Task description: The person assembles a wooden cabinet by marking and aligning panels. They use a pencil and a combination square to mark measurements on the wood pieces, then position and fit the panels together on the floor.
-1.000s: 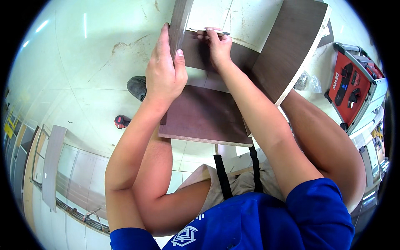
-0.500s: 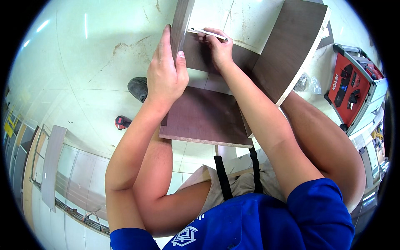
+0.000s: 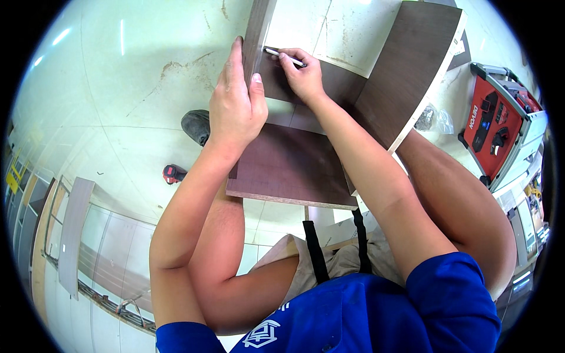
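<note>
My left hand [image 3: 238, 103] lies flat along the outer side of an upright brown board [image 3: 257, 35], its fingers stretched out and its thumb at the board's near end. In my right hand [image 3: 306, 76] is a white pen [image 3: 284, 57] with dark ends, pinched in the fingers. The pen's tip is at the inner side of that board, where it meets a brown cross panel [image 3: 338, 79]; whether it touches I cannot tell. A wide brown panel [image 3: 288, 159] lies nearer me, and a tall brown side panel [image 3: 409, 67] stands on the right.
A red and grey tool case [image 3: 500, 126] stands at the right beside a clear plastic bag [image 3: 442, 120]. A red and black power tool [image 3: 172, 173] and a dark shoe [image 3: 196, 125] are on the left. A grey board [image 3: 75, 235] leans at the far left.
My right hand has shifted slightly down and left, bringing the pen's tip closer to the upright board. My left hand stays against the board, almost unmoved.
</note>
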Demonstrator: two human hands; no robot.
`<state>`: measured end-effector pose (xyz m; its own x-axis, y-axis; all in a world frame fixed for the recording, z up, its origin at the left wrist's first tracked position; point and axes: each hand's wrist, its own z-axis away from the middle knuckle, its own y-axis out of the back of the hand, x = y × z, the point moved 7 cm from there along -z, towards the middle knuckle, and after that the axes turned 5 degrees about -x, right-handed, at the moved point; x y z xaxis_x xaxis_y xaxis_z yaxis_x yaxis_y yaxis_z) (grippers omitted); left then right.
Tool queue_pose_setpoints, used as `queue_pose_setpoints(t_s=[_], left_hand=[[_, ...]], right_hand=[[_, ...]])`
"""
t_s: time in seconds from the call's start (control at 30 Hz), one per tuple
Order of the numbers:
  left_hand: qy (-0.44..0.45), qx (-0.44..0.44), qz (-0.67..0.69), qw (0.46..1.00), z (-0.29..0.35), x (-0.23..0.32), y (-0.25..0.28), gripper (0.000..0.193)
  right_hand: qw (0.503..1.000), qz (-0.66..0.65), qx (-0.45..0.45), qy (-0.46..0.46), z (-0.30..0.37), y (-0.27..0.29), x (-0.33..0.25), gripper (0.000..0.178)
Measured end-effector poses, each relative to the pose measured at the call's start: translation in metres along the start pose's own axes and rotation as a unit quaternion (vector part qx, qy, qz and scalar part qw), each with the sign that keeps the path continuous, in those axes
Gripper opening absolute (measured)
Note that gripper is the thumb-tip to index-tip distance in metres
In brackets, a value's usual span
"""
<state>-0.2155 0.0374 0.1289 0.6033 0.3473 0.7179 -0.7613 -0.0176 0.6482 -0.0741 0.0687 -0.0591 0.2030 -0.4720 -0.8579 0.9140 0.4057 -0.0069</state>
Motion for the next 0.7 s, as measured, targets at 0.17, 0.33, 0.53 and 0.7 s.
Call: queue_pose_setpoints(t_s=[0.17, 0.33, 0.53, 0.7], left_hand=[[0.009, -0.003, 0.004, 1.000, 0.001, -0.004, -0.001, 0.057], [-0.002, 0.002, -0.006, 1.000, 0.000, 0.000, -0.001, 0.057], [-0.006, 0.003, -0.011, 1.000, 0.001, 0.000, 0.000, 0.057], [-0.020, 0.013, -0.018, 1.000, 0.001, 0.002, 0.001, 0.057]], right_hand=[[0.999, 0.029, 0.017, 0.004, 0.001, -0.002, -0.003, 0.022], [0.999, 0.038, 0.026, 0.004, 0.002, -0.003, -0.005, 0.024], [0.998, 0.054, 0.037, 0.006, 0.006, -0.004, -0.010, 0.024], [0.998, 0.052, 0.029, 0.019, 0.008, -0.004, -0.012, 0.024]])
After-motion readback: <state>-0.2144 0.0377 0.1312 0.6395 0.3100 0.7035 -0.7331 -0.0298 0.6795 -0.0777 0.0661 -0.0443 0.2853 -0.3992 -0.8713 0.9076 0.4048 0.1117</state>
